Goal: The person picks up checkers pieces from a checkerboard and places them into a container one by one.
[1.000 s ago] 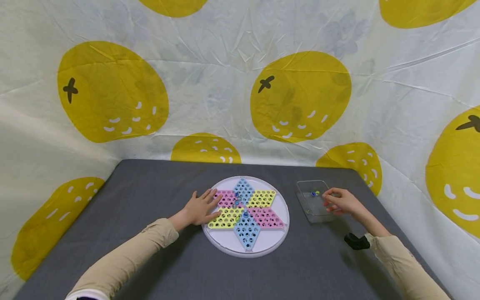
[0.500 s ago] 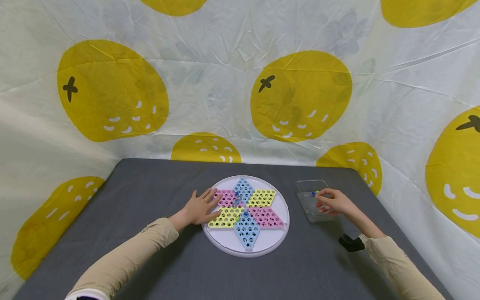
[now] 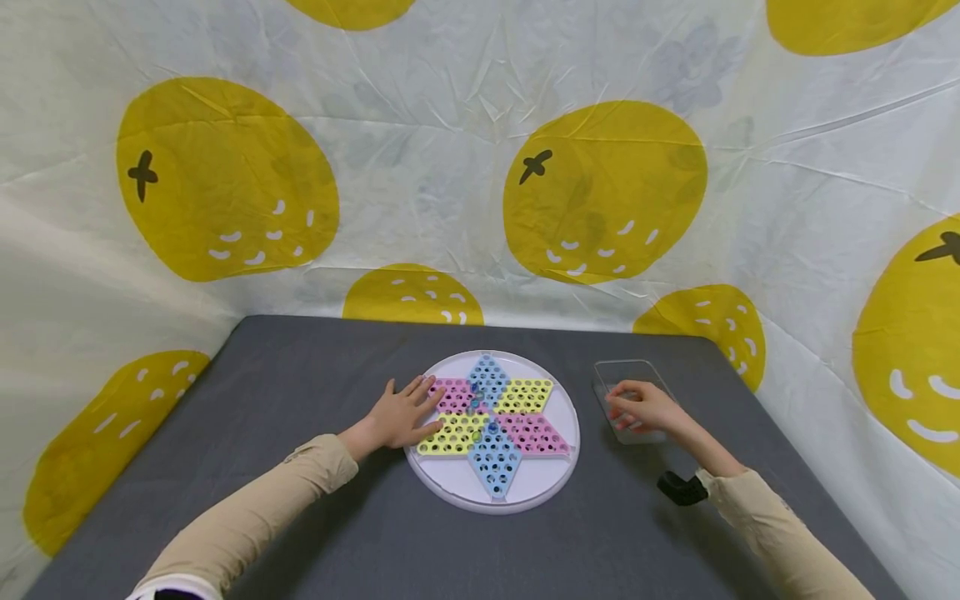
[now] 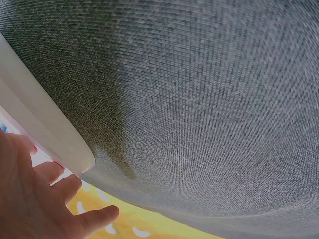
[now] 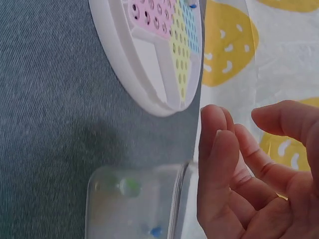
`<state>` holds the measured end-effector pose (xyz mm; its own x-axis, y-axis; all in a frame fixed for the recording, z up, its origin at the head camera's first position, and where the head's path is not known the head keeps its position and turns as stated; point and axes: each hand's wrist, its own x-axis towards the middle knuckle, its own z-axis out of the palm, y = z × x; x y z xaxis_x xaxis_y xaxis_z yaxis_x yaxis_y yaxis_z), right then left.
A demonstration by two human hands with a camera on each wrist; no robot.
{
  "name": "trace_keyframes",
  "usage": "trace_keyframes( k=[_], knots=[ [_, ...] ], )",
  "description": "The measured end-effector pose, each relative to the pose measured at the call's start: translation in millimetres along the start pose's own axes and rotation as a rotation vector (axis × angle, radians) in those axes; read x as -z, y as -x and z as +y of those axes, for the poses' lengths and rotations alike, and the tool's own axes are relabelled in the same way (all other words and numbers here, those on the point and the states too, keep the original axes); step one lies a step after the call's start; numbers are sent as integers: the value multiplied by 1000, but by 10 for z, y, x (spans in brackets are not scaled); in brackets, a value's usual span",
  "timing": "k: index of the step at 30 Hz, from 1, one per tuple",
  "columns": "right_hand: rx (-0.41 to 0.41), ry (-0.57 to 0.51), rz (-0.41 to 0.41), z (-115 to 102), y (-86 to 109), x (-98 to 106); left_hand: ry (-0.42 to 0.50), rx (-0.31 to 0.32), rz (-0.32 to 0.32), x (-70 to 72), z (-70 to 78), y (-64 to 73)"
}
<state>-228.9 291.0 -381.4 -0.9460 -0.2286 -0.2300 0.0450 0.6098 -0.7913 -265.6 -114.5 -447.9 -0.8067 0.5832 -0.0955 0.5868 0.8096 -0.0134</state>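
On the table's left-centre, my left hand (image 3: pixel 396 417) rests its spread fingers over the left edge of a round white Chinese checkers board (image 3: pixel 450 487). The board bears a pink, yellow and blue star, with a few marbles (image 3: pixel 476 403) near its centre. In the left wrist view the spread fingers (image 4: pixel 94 219) lie by the white rim. My right hand (image 3: pixel 637 408) is over a clear plastic box (image 3: pixel 594 387), right of the board. Its fingers bend loosely, with a gap and nothing visible between. In the right wrist view a green marble (image 5: pixel 128 187) and a blue marble (image 5: pixel 155 231) show in the box.
A dark grey cloth (image 3: pixel 330 358) covers the table. Behind and beside it hangs a white curtain (image 3: pixel 420 192) printed with large yellow fruit. A black strap (image 3: pixel 681 488) hangs below the right wrist.
The right hand has moved left from the box's right side until it hides the marbles in it from the head view. The left hand stays where it was on the board.
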Motion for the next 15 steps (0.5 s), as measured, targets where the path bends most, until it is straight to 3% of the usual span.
trace_keyframes(
  k=[15],
  knots=[
    [-1, 10, -20, -143, -95, -260, -2, -5, 2, 25, 14, 19]
  ],
)
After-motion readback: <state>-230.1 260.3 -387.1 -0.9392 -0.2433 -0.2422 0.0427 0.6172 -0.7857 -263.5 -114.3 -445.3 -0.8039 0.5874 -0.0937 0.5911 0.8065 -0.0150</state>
